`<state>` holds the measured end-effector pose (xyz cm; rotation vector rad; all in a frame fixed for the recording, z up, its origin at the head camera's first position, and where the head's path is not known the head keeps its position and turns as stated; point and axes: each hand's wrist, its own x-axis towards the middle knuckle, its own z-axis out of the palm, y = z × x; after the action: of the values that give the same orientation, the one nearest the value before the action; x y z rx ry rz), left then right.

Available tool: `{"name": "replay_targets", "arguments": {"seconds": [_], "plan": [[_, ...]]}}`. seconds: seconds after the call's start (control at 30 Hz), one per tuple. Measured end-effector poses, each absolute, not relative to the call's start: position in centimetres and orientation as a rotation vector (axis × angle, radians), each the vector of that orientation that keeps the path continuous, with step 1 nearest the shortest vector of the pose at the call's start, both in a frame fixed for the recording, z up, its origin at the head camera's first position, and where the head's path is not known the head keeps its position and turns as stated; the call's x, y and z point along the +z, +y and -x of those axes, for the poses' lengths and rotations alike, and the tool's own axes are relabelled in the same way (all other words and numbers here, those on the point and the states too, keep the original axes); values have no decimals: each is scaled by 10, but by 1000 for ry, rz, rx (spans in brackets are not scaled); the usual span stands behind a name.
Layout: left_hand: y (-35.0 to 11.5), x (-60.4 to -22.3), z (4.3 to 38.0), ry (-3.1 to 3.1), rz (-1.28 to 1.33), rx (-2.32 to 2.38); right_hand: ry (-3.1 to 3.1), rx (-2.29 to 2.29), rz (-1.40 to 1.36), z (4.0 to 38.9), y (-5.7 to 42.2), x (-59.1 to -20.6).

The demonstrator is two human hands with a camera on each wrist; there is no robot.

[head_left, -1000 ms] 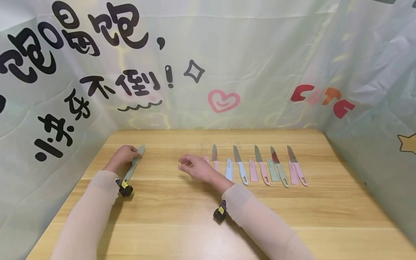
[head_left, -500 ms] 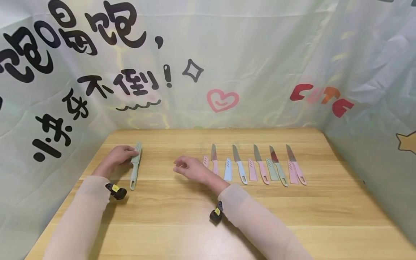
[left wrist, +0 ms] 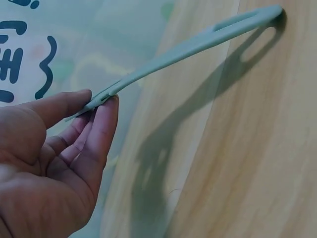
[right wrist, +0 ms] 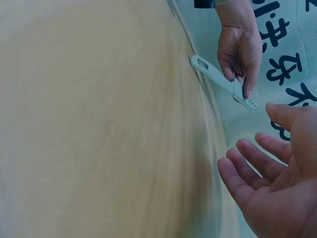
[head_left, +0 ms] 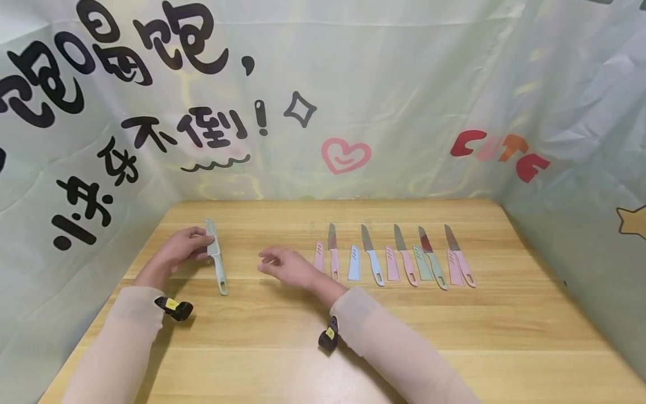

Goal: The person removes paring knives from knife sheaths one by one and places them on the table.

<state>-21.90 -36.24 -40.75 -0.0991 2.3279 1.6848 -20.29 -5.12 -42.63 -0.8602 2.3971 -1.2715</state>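
Note:
On the left side of the table, my left hand (head_left: 180, 248) pinches a pale green paring knife (head_left: 220, 274) by its sheathed blade. The slotted sheath (head_left: 211, 229) covers the blade, and the handle points toward me. From the left wrist view, thumb and fingers grip the sheath, while the handle end (left wrist: 257, 19) meets or nearly meets its shadow on the wood. My right hand (head_left: 289, 267) hovers mid-table with loosely bent fingers and nothing in them. The right wrist view shows that hand (right wrist: 282, 173) with its fingers spread, apart from the knife (right wrist: 213, 74).
Right of my right hand, several unsheathed knives lie in a row, each beside a sheath: pink knife (head_left: 335, 262), blue knife (head_left: 375, 270), another pink knife (head_left: 410, 268), green knife (head_left: 438, 272), a further pink knife (head_left: 465, 269). Printed cloth (head_left: 404, 84) walls the wooden table (head_left: 282, 336).
The knife's handle has swung from lower left to lower right as my left hand turned it and shifted slightly left. My right hand has drifted left, uncovering the nearest pink knife and sheath.

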Motion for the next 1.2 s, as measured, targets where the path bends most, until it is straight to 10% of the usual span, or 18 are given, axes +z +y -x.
{"name": "replay_targets", "arguments": {"seconds": [1.2], "plan": [[-319, -414, 182, 1821, 20, 2214, 1985, -1583, 686, 190, -73, -432]]}}
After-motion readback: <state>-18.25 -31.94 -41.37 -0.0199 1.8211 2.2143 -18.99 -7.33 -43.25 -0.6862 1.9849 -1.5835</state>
